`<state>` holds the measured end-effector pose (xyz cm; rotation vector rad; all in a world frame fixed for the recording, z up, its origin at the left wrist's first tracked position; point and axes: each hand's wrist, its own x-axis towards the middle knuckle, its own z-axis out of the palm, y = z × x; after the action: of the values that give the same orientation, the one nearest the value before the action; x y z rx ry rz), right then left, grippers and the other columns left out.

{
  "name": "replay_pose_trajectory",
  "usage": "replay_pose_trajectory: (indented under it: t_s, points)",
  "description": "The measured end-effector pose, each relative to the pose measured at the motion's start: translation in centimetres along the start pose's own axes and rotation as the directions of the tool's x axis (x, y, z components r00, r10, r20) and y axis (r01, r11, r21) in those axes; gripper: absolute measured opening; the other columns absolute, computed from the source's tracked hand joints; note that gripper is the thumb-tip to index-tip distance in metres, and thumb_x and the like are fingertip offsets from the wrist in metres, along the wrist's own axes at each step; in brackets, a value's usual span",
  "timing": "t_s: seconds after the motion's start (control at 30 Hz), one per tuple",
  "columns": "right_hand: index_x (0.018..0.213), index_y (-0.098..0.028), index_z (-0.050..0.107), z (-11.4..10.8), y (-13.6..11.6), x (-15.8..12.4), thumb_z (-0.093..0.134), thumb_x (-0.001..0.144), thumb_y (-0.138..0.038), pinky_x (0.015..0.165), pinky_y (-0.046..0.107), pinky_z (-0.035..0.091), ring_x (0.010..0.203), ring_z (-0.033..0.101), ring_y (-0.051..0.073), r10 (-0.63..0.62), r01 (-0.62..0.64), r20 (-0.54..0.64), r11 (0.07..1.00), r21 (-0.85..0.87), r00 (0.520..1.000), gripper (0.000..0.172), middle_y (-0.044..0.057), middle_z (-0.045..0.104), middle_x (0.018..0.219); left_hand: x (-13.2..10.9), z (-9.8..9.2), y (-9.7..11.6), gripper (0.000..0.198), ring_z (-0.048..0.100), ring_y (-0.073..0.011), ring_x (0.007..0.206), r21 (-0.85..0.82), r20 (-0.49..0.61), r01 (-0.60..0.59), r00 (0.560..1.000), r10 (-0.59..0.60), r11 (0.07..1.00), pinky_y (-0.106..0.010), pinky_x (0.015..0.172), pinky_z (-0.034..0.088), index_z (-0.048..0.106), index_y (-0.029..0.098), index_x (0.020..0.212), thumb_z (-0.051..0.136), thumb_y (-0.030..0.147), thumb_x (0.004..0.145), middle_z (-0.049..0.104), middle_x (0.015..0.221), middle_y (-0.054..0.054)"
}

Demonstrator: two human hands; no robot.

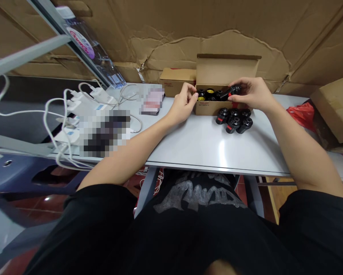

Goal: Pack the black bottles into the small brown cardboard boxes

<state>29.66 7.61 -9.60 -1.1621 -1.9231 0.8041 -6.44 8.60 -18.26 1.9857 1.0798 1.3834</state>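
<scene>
A small open cardboard box (208,107) stands on the white table (205,149), with black lamp sockets with brass insides in it. My left hand (184,103) grips the box's left edge, fingers closed on it. My right hand (253,93) is over the box's right side, fingers closed on a black socket with a red part (233,91). Several more black sockets (234,120) lie in a cluster on the table right in front of the box.
A second cardboard box (175,80) lies behind at the left. White chargers and cables (82,103) spread over the table's left side, by a water bottle (88,47). A red bag (301,112) and a carton (335,103) sit at the right. Cardboard lines the wall.
</scene>
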Motion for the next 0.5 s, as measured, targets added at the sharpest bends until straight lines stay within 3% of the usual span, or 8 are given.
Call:
replay_pose_trajectory:
  t_s: [0.3,0.5]
  points:
    - [0.123,-0.036,0.087,0.03,-0.76,-0.37,0.12,0.066,-0.1,0.104,0.068,0.072,0.12,0.083,0.046,-0.007,0.007,-0.004,1.0,0.025,1.0,0.092,0.011,0.093,0.131,0.07,0.05,-0.5,0.069,0.064,-0.0243,0.079,0.021,-0.007,-0.014,1.0,0.014,1.0,-0.048,0.093,0.066,0.072,0.031,0.125,0.071,0.099,0.116,0.058,0.08,0.002]
    - [0.119,-0.038,0.078,-0.1,-0.74,-0.23,0.118,0.07,-0.1,0.112,0.07,0.069,0.126,0.082,0.047,-0.035,0.035,-0.01,0.999,0.023,0.999,0.089,0.013,0.091,0.141,0.1,-0.01,-0.07,0.071,0.059,-0.0239,0.077,0.003,0.004,-0.008,1.0,0.008,1.0,-0.049,0.094,0.063,0.068,0.033,0.122,0.071,0.103,0.113,0.054,0.078,0.004]
